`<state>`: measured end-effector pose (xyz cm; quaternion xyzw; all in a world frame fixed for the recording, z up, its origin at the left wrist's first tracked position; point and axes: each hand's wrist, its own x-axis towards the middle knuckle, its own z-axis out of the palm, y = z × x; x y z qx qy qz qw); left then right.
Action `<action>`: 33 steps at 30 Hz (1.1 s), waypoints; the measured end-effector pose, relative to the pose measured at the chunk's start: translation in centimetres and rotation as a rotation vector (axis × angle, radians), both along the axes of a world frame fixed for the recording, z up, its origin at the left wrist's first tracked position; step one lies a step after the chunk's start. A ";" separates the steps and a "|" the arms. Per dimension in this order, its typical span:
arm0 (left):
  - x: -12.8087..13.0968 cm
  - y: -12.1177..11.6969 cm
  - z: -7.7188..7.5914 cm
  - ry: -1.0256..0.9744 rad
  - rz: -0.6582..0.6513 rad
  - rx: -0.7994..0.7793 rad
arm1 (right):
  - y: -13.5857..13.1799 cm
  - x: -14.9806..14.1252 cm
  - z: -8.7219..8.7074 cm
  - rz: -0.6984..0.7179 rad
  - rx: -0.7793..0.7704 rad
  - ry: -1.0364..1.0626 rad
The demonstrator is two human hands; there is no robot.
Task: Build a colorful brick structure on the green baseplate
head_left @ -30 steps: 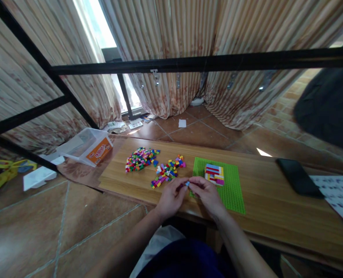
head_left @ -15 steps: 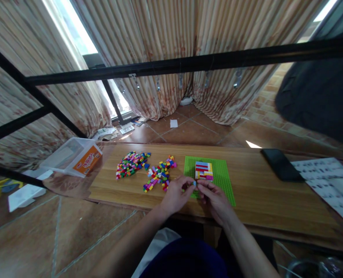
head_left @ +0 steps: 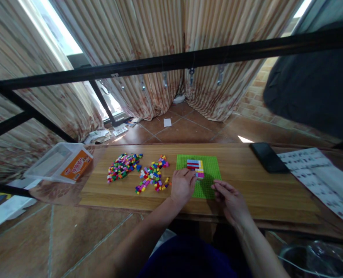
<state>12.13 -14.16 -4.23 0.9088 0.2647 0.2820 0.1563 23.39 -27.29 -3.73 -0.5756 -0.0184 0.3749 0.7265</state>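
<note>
A green studded baseplate [head_left: 213,168] lies on the wooden table, carrying a small block of toy building bricks [head_left: 194,165] in light blue, red, white, yellow and pink rows. My left hand [head_left: 183,187] reaches over the plate's left side, its fingers closed at the lower left of the brick block. Whatever sits in its fingertips is hidden. Beside the plate's lower right edge, my right hand [head_left: 231,199] has thumb and forefinger pinched together. I cannot make out anything between them.
Two heaps of loose bricks, a far-left one [head_left: 122,166] and a nearer one [head_left: 152,175], lie left of the plate. A clear plastic box [head_left: 58,162] stands at the left end. A black phone [head_left: 268,157] and a printed sheet [head_left: 313,173] lie at right.
My hands have parted: the left moved up to the brick block, the right drew away to the right. The light blue brick between them is out of sight. The view shifted slightly.
</note>
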 end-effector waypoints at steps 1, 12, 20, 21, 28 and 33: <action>0.0 0.0 -0.1 0.003 0.007 0.013 | 0.0 0.0 0.0 0.004 0.001 -0.007; 0.1 -0.2 0.1 0.111 0.076 0.120 | 3.8 0.9 -1.1 0.049 -0.227 -0.617; 0.3 -0.9 0.2 0.123 0.093 0.118 | 5.9 1.6 -1.0 0.154 -0.426 -0.796; 0.3 -1.0 0.2 0.127 0.102 0.119 | 6.0 1.6 -1.0 0.164 -0.450 -0.809; 0.5 -1.4 0.0 0.115 0.126 0.064 | 6.0 1.7 -1.0 0.200 -0.480 -0.821; 0.7 -1.4 -0.2 0.047 0.164 -0.070 | 6.1 1.8 -0.8 0.197 -0.472 -0.820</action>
